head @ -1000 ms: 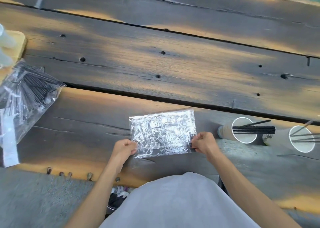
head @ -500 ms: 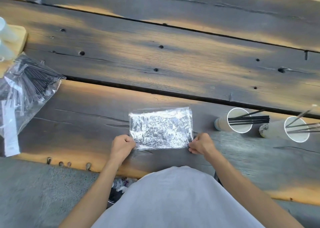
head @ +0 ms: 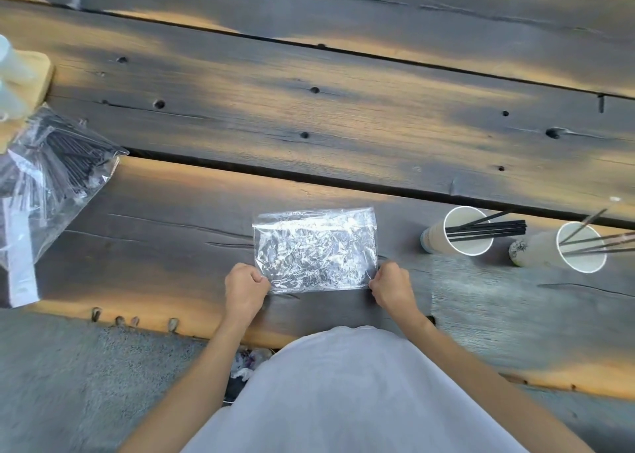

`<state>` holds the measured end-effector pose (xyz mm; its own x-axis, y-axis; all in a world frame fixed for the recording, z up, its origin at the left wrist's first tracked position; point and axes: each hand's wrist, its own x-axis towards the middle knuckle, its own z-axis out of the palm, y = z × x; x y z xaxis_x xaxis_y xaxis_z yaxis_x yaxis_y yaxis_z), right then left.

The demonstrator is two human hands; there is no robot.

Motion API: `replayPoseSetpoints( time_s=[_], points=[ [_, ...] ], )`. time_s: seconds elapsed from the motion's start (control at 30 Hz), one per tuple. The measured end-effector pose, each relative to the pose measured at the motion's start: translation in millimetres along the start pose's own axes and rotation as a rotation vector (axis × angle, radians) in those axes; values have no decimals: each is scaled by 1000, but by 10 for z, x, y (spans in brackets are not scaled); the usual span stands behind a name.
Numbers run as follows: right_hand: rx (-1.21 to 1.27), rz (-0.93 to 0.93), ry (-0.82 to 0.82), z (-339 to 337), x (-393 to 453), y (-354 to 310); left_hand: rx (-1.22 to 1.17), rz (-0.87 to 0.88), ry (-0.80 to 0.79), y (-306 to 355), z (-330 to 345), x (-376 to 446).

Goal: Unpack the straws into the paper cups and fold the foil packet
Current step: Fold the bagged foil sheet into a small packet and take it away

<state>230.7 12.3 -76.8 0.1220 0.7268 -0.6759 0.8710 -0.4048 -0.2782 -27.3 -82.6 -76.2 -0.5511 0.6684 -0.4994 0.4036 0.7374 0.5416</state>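
A crinkled silver foil packet (head: pixel 316 250) lies flat on the near plank of the wooden table. My left hand (head: pixel 244 289) pinches its near left corner and my right hand (head: pixel 391 287) pinches its near right corner. To the right stand two white paper cups: the nearer cup (head: pixel 458 232) holds several black straws (head: pixel 488 230), and the far right cup (head: pixel 570 248) holds thin dark straws leaning right.
A clear plastic bag of black straws (head: pixel 51 171) lies at the left edge, beside a light wooden block (head: pixel 34 78) with pale bottles. A wide gap (head: pixel 309 179) runs between the planks behind the packet. The table's near edge (head: pixel 137 320) is just below my hands.
The packet's near edge has gone down from a raised tilt to lie flat on the plank, with both hands still on its corners.
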Motion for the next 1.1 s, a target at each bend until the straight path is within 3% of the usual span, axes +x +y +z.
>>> replayPoseSetpoints(
  time_s=[0.23,0.4,0.67,0.83,1.1],
  points=[
    [-105,-47,0,42,-33,-18,64,-10,23,5,46,25],
    [-120,16,-7,-15,-33,29,174,-36,49,-57,50,8],
    [-46,81,13,-28,-64,90,104,-73,77,-129,47,-96],
    [-43,-24,97,37,-208,-82,113,-114,53,-23,138,-198],
    [-170,-198,-77,473,-407,-510,193,-77,36,1,241,-202]
  ],
)
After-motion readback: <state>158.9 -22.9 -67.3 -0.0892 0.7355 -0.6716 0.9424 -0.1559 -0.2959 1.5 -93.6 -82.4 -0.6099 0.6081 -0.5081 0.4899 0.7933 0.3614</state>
